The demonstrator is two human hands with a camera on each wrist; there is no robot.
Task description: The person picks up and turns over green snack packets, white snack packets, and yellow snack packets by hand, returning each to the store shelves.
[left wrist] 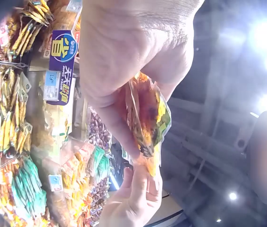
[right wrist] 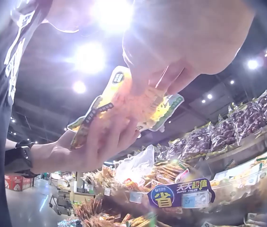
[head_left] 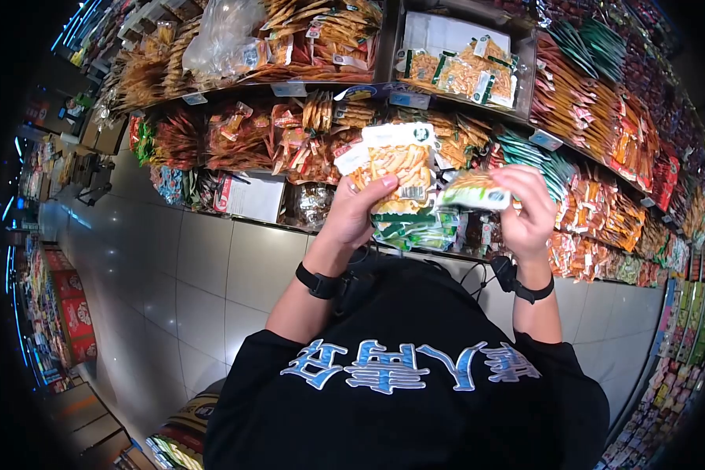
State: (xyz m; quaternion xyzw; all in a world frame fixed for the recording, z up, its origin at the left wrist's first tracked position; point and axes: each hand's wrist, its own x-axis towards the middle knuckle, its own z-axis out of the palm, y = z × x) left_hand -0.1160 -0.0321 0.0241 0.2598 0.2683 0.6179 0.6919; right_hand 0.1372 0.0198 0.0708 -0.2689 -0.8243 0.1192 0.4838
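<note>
Several flat snack packets point(head_left: 399, 163), white and green with yellow strips inside, are gripped by the left hand point(head_left: 352, 211), its thumb across the front one. To their right, the right hand point(head_left: 529, 210) pinches another green-and-white packet point(head_left: 474, 193), tilted nearly edge-on. In the left wrist view the left hand point(left wrist: 138, 52) holds packets point(left wrist: 150, 118) seen from the side, with the right hand point(left wrist: 135, 196) beyond them. From the right wrist, the left hand point(right wrist: 100, 142) supports the spread packets point(right wrist: 124, 101) from below, while the right hand's point(right wrist: 190, 42) fingers overlap them.
Shelves point(head_left: 329, 84) of bagged snacks run across the far side, with a price sign point(right wrist: 178, 195) on an edge. A white open box point(head_left: 454, 35) holds more packets. A tiled floor point(head_left: 203, 258) lies to the left, and red cartons point(head_left: 74, 313) stand farther left.
</note>
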